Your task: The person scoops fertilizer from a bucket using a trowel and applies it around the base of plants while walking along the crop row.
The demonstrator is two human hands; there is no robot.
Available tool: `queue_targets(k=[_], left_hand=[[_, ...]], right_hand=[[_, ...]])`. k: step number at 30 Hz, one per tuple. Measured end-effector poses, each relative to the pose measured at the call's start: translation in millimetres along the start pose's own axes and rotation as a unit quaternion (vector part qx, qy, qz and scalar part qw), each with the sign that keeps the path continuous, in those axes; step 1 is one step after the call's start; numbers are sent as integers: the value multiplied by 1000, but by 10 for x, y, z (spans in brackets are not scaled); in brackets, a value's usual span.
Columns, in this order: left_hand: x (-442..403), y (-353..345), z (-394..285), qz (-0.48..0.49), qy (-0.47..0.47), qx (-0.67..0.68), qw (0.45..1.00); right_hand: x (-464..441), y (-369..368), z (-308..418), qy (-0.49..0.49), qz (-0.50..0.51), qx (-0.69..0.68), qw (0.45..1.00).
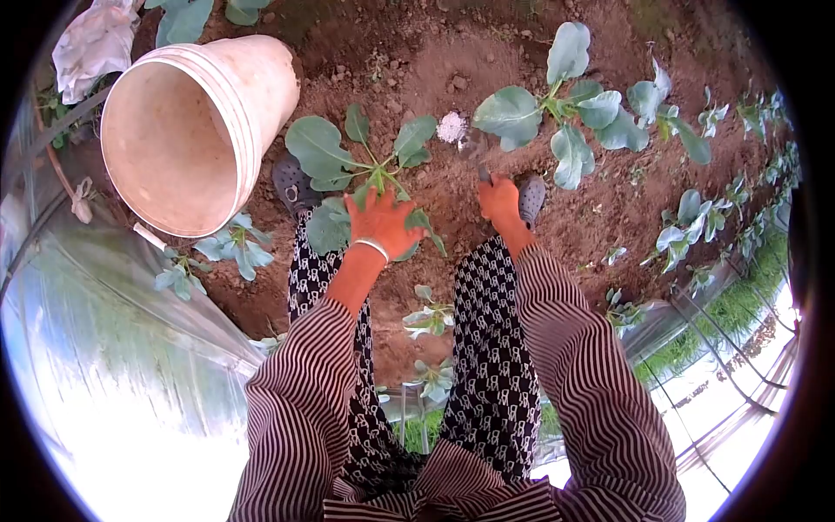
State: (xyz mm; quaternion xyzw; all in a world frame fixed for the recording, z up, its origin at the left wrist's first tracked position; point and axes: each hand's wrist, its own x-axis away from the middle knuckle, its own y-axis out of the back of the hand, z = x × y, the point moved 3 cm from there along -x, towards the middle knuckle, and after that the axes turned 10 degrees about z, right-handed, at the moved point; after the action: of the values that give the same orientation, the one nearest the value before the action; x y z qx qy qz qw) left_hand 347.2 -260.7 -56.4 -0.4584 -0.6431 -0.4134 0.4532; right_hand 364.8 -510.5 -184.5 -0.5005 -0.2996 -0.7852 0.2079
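My left hand (380, 223) is spread over a broad-leaved green plant (376, 167), its fingers among the stems and lower leaves. A white band circles that wrist. My right hand (499, 202) is closed around a small hand tool (484, 174), seen only as a dark piece above the fist; its far end blends into the soil. Just beyond it, a small heap of white granules (451, 128) lies on the ground between two plants. To the right of the heap grows another large leafy plant (570, 113).
A white bucket (265, 83) lies tipped with its mouth toward me, at upper left. A crumpled white bag (94, 48) is behind it. Smaller seedlings (428, 319) grow between my legs, and more plants (691, 217) run right. Plastic sheeting (130, 287) borders the soil at left.
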Motion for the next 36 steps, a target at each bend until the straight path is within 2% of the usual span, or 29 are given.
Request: queue_targets(k=[2, 4, 6, 7, 8, 12, 14, 17, 19, 22, 25, 26, 28, 30, 33, 34, 36], left_hand=[[121, -22, -5, -5, -24, 20, 999], [193, -63, -32, -3, -61, 34, 998], [256, -97, -77, 7, -63, 35, 997], [282, -134, -91, 15, -62, 36, 997], [306, -143, -99, 20, -65, 41, 997], [265, -279, -69, -13, -63, 50, 997], [230, -339, -42, -48, -68, 52, 995], [251, -257, -63, -15, -61, 48, 997], [294, -189, -84, -4, -44, 46, 998], [359, -151, -76, 2, -30, 45, 999], [400, -84, -25, 2, -22, 38, 999], [416, -90, -23, 8, -21, 36, 999], [423, -105, -56, 16, -15, 30, 999], [368, -135, -88, 12, -16, 27, 999], [357, -184, -95, -8, -21, 24, 999], [350, -172, -88, -7, -16, 24, 1000], [376, -57, -103, 24, -15, 28, 999]], right_hand=[[235, 27, 94, 104, -65, 122, 985], [580, 98, 423, 227, -138, 198, 943], [558, 213, 776, 240, -145, 233, 931], [561, 256, 957, 244, -146, 249, 926], [476, 328, 1224, 203, -132, 287, 927], [-317, 553, 1905, 87, -174, 271, 943], [-664, 489, 1885, 96, -128, 351, 923], [-895, 332, 1496, 100, -66, 407, 905], [-320, 272, 1492, 108, -38, 457, 882], [-15, 304, 1238, 143, -20, 477, 867], [132, 334, 1248, 119, -5, 507, 854], [107, 365, 1327, 166, -64, 486, 856], [-15, 396, 1790, 241, -99, 432, 863], [-361, 287, 2105, 235, -117, 462, 847], [-408, -113, 2020, 227, -73, 512, 825], [-311, -255, 1795, 258, -101, 516, 810], [37, -204, 1649, 177, 20, 498, 849]])
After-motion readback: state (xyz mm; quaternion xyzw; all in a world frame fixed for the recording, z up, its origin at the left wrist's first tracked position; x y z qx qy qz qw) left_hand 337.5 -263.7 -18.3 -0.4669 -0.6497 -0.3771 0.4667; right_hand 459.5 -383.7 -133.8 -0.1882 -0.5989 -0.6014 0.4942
